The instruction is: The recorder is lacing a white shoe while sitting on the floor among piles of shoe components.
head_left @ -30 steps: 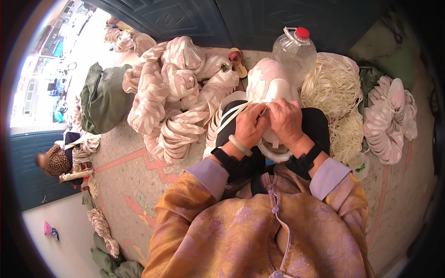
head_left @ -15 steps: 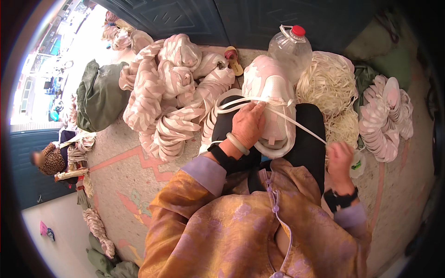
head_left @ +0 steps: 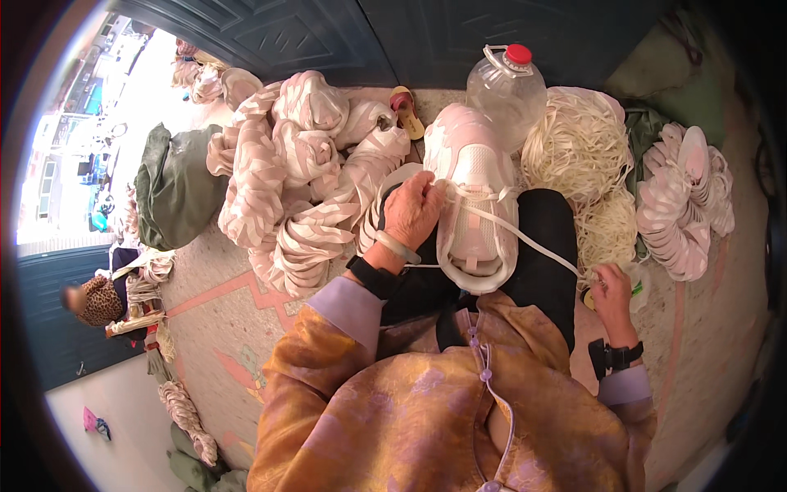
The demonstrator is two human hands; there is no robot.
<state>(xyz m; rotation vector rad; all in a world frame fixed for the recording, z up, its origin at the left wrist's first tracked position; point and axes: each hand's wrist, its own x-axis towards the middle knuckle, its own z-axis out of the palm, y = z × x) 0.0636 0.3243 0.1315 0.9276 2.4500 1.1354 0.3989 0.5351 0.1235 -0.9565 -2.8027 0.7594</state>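
A pale pink and white sneaker (head_left: 473,156) lies between my knees, toe pointing away. My left hand (head_left: 411,215) is closed at the sneaker's left eyelet edge, pinching the white lace there. From the eyelets the white shoelace (head_left: 537,246) stretches down to the right. Beyond my right knee, my right hand (head_left: 611,297) is closed around the far end of that lace. A thin strand of lace also shows below my left hand, by the heel.
Heaped bundles of pink and white shoe parts (head_left: 303,164) lie at left. A clear bottle with a red cap (head_left: 508,86) stands behind the sneaker. Piled white laces (head_left: 578,148), another bundle (head_left: 684,197) and a green sack (head_left: 176,184) surround me. Someone sits far left (head_left: 102,301).
My left hand has moved slightly left, off the tongue to the eyelet edge. The lace loop across the sneaker has been drawn in. My right hand has shifted slightly down and right.
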